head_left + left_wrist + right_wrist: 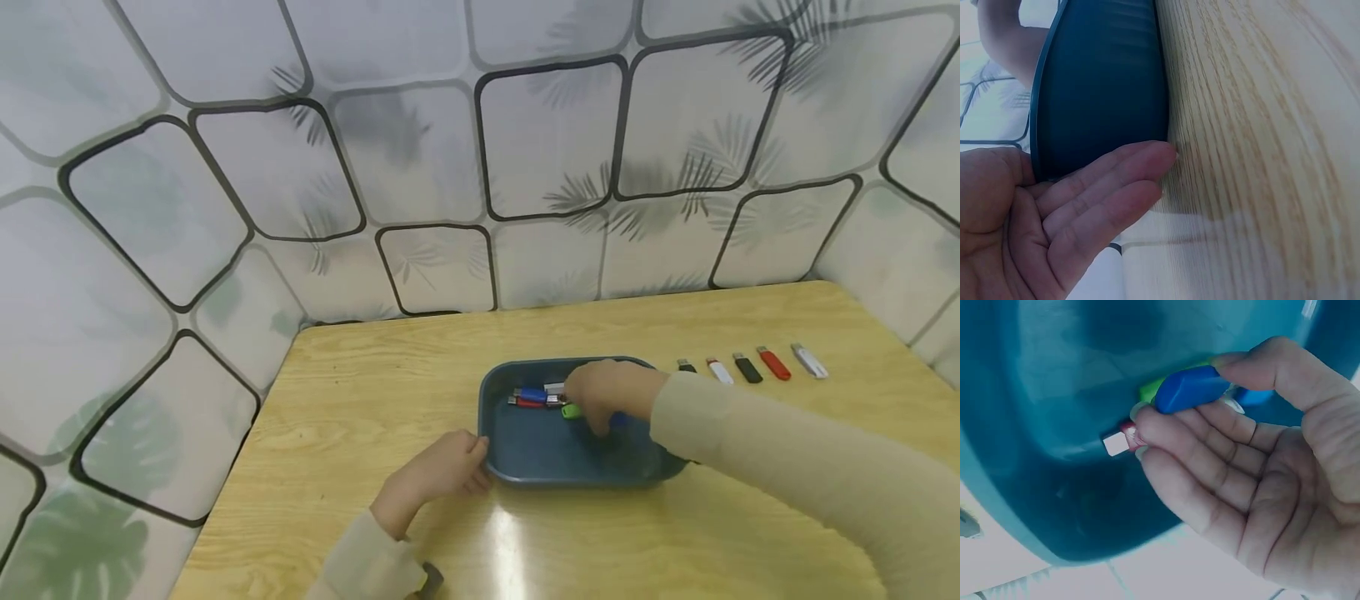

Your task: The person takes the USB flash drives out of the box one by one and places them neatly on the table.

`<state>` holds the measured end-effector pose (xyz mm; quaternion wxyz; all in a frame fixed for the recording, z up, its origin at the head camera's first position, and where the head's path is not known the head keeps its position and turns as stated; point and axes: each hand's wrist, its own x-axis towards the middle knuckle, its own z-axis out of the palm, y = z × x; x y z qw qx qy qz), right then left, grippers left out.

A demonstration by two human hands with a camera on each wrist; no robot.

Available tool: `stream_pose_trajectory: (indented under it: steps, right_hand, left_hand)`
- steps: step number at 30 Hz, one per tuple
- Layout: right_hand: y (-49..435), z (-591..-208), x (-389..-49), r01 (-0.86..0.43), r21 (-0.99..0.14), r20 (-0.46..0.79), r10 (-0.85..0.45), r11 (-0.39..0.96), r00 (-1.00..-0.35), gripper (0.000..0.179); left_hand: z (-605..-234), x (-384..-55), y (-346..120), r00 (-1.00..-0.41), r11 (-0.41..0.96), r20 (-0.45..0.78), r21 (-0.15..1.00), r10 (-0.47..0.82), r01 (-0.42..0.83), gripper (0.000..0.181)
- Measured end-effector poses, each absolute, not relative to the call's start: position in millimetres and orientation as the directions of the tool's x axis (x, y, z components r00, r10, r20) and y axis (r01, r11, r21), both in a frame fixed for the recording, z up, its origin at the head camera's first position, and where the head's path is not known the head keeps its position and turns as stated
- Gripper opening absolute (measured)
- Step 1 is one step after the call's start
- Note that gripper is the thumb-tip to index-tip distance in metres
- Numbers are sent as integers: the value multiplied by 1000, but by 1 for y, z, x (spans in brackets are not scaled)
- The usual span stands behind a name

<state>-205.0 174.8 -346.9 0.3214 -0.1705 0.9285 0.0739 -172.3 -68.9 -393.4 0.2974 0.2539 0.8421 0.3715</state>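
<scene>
My right hand (611,390) reaches down into a dark blue plastic tray (525,479). In the right wrist view its thumb and fingertips pinch a blue USB stick (1191,389). Right at the fingertips lies a red USB stick (1129,434) with a metal plug, partly covered by them. A green USB stick (572,411) shows beside this hand, and another blue USB stick (531,394) lies to its left in the tray. My left hand (442,468) grips the tray's left front corner, thumb at the rim and fingers along the outer wall.
Several USB sticks lie in a row on the wooden table (375,392), right of the tray, among them a red one (773,363) and a white one (810,361). My right forearm crosses in front of that row. A patterned cloth wall (420,158) rises behind the table.
</scene>
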Motion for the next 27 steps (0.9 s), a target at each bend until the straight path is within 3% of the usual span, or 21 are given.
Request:
stream_pose_trajectory:
  steps: [8, 17, 27]
  right_hand:
    - [183, -320, -210, -320, -23, -604, -268, 947, -750, 15]
    - [210, -293, -203, -316, -55, -566, -290, 947, -772, 20]
    - [269, -295, -191, -287, -151, -519, -323, 946, -791, 30]
  left_hand:
    - [-390, -173, -67, -692, 590, -332, 790, 641, 166, 45]
    - [-389, -172, -65, -686, 603, -345, 779, 641, 171, 45]
    - [-390, -174, -65, -680, 608, -338, 769, 651, 200, 44]
